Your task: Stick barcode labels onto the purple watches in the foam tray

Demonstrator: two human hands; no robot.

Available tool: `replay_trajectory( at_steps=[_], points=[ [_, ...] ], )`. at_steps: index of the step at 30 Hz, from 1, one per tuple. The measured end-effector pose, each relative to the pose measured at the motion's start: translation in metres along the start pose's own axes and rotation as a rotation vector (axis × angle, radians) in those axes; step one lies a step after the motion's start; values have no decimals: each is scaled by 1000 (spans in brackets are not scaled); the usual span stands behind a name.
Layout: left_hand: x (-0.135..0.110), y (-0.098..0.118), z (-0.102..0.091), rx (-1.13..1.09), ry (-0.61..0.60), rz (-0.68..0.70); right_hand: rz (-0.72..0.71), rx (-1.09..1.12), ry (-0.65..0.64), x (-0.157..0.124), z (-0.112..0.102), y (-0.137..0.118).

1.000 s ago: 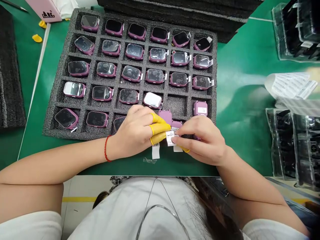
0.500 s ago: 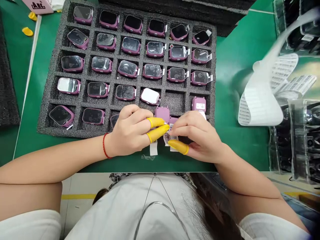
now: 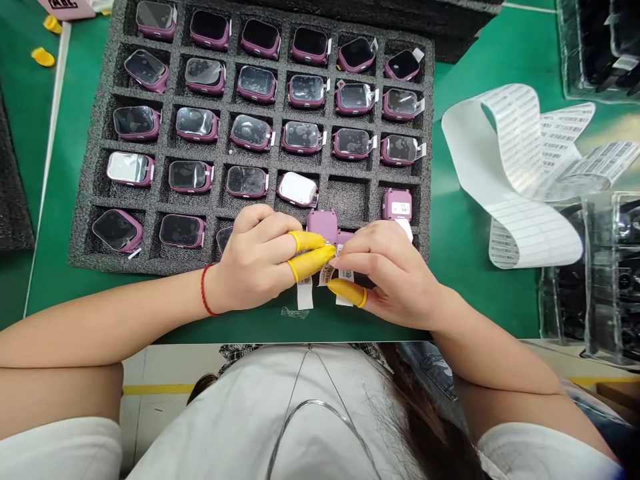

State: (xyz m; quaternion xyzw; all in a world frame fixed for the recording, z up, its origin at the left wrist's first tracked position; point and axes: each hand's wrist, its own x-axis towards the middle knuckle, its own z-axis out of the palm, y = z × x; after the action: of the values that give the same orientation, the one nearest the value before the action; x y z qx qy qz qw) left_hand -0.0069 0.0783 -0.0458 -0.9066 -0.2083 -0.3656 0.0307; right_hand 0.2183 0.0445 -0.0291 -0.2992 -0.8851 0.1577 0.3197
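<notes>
My left hand (image 3: 265, 253), with yellow finger cots on two fingers, is closed, its fingertips against the lower part of a purple watch (image 3: 323, 225) lying back side up. Any small thing pinched there is hidden. Opposite it, my right hand (image 3: 395, 273) has its fingers bent to the same spot, a yellow cot on its thumb. A small printed label (image 3: 326, 275) shows at the right fingertips, apparently pinched. White strips hang below the hands, one strip (image 3: 305, 295) under the left fingers and another (image 3: 345, 298) behind the right thumb.
A black foam tray (image 3: 94, 143) holds rows of purple watches, mostly screen up; one watch (image 3: 398, 201) lies back up at right. A looping barcode label strip (image 3: 510, 153) spreads beside clear plastic trays (image 3: 600, 267). Scrap film (image 3: 295, 313) lies near the table edge.
The long label strip at right has dropped and settled onto the table. Both hands stay at the same watch with almost the same grip. The view has shifted slightly.
</notes>
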Motion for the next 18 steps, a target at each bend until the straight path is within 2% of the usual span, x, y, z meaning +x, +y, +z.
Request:
replay_trajectory(
  at_steps=[8,18],
  points=[
    [2,-1,2,-63,-17,-64,93,-18,39,2,7,-2],
    [6,1,2,-67,-54,-82,40,-223,49,4,5,-4]
  ],
)
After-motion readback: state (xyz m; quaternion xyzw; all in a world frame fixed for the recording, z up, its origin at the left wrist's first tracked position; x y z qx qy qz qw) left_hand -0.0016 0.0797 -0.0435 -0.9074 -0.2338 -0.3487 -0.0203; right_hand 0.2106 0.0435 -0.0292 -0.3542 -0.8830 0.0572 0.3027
